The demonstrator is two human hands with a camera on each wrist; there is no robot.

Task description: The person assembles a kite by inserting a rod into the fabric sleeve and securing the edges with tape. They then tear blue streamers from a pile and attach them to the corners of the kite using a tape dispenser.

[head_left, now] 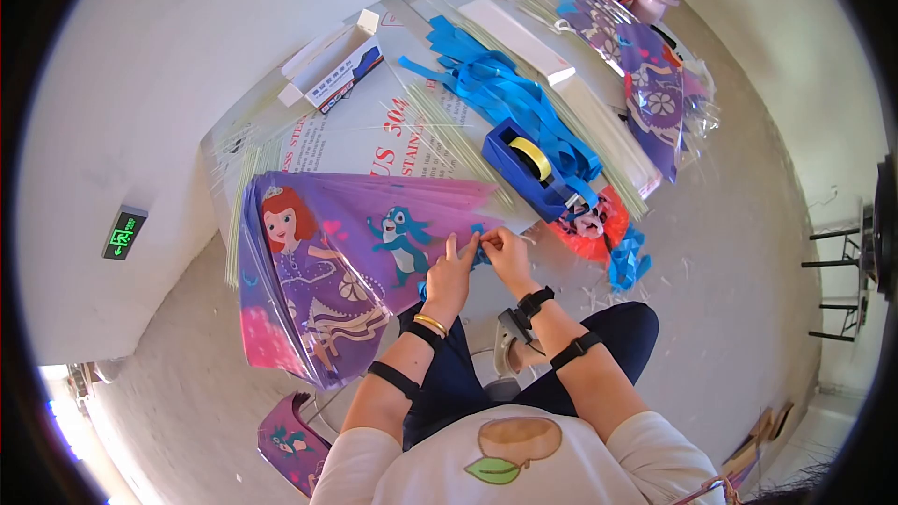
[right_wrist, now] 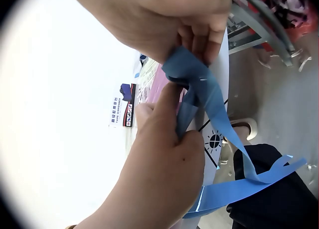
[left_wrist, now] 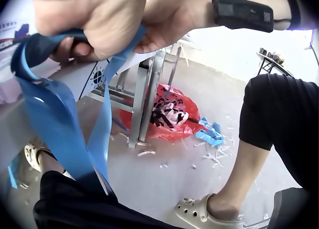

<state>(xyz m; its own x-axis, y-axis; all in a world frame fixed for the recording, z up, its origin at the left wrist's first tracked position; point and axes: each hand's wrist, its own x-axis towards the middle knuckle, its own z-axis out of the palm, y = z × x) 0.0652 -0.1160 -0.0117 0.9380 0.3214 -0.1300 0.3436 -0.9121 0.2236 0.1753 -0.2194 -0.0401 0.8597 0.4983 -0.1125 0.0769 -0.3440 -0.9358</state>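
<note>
A stack of purple plastic sheets [head_left: 348,257], printed with a princess and a blue rabbit, spreads over the table's near left side and narrows towards my hands. At that narrow end, my left hand [head_left: 449,279] pinches a blue ribbon [right_wrist: 219,109], index finger extended along it in the right wrist view. Close beside it my right hand [head_left: 508,257] grips the same ribbon with curled fingers, partly hiding it. Long loops of the ribbon [left_wrist: 62,119] hang below both hands over the table edge, down to my lap.
A blue tape dispenser [head_left: 533,168] stands right of the sheets, beside a heap of blue ribbons [head_left: 505,84]. Thin pale rods [head_left: 454,145], an open white box [head_left: 332,61] and wrapped purple sheets [head_left: 655,98] lie farther back. A red bag [left_wrist: 169,114] sits on the floor among scraps.
</note>
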